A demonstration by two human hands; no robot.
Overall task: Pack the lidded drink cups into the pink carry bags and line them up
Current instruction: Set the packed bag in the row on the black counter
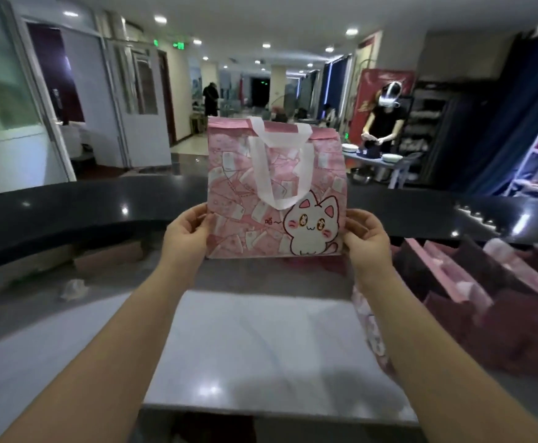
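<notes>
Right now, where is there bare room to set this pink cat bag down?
On the white sheet straight in front of you, or the grey countertop left of it. The right side is crowded with pink carry bags.

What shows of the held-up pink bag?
The pink carry bag is held upright, face to the camera. It looks like thin fabric, printed with pale envelopes and a white cartoon cat at lower right; a white loop handle hangs down its front. The left hand and right hand pinch its lower side edges.

Bag (274,187) left of bag row (453,276)
</notes>
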